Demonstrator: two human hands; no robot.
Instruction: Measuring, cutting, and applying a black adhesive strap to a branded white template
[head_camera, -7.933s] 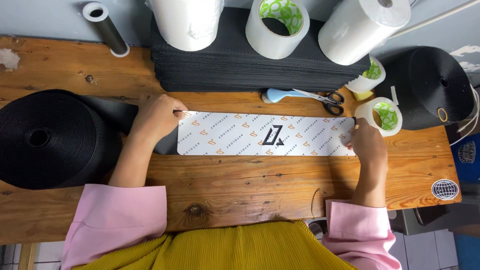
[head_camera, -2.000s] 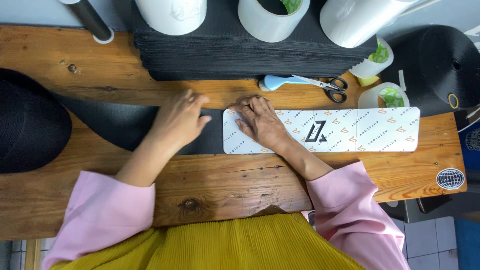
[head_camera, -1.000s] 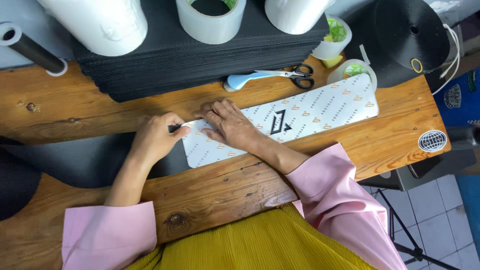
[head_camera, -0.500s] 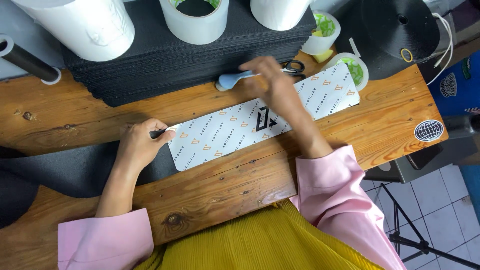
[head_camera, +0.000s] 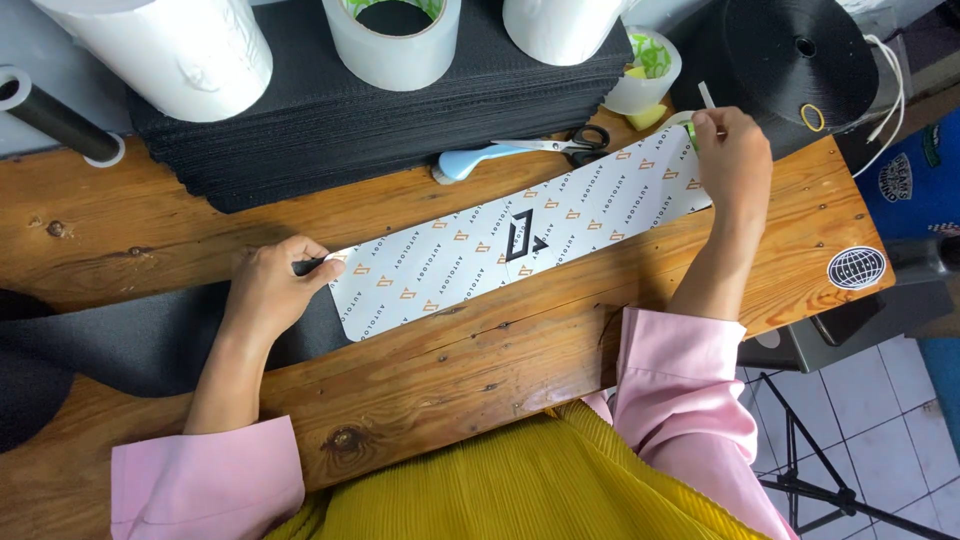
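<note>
1. Worn brown wooden planks make up the counter (head_camera: 420, 390), which runs slantwise across the view; white floor tiles (head_camera: 850, 400) show beyond its right end.
2. A long white printed strip with small orange marks and a black emblem at its middle (head_camera: 520, 235) lies flat on the counter, slanting up from lower left to upper right.
3. The left hand (head_camera: 275, 290) rests at the strip's lower left end, its fingers closed in a pinch on that end, where a small dark piece shows between the fingertips.
4. Under this hand and the strip's left end lies a flat sheet of black fabric (head_camera: 130, 335).
5. The right hand (head_camera: 735, 160) sits at the strip's upper right end, thumb and forefinger pressed together on a narrow tab of pale tape (head_camera: 706, 95) that sticks up just above the fingers.
6. A small roll of clear tape with a green core (head_camera: 645, 65) stands just beside that hand, toward the back.
7. Scissors with pale blue handles (head_camera: 520, 155) lie just beyond the strip's upper edge, near its middle, against a tall stack of black fabric sheets (head_camera: 400, 120).
8. On that stack stand large white rolls (head_camera: 170, 50) and a wide clear tape roll (head_camera: 390, 40).
9. A big black spool of webbing (head_camera: 790, 60) lies at the far right, behind the right hand.
</note>
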